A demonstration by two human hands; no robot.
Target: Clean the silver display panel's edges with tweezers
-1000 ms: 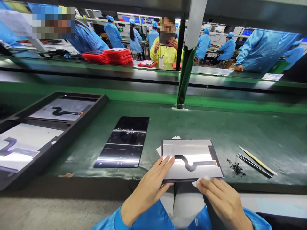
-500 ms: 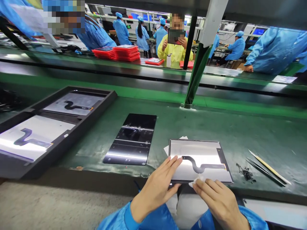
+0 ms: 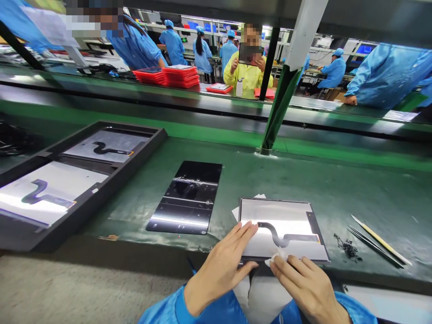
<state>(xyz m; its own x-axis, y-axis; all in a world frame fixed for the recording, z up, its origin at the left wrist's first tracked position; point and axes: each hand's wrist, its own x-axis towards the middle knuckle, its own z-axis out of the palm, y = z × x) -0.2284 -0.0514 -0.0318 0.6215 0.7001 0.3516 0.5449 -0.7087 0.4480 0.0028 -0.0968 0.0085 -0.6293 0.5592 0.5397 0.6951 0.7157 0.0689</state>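
Note:
A flat silver display panel (image 3: 281, 216) with a dark curved flex cable (image 3: 280, 235) lies on the green mat near the front edge. My left hand (image 3: 222, 265) rests flat on its near left corner, fingers stretched out. My right hand (image 3: 303, 281) presses a small white wipe (image 3: 275, 258) against the panel's near edge, fingers closed over it. A black glass panel (image 3: 187, 198) lies to the left of the display.
A black tray (image 3: 101, 189) at the left holds two more silver panels with flex cables. Tweezers and a pale stick (image 3: 378, 243) lie at the right, beside a small heap of black scraps (image 3: 347, 247). A green post (image 3: 280, 108) stands behind. Co-workers in blue coats work beyond the conveyor.
My right hand has slid the wipe leftward along the panel's near edge. My left hand stays on the corner. The view has shifted slightly.

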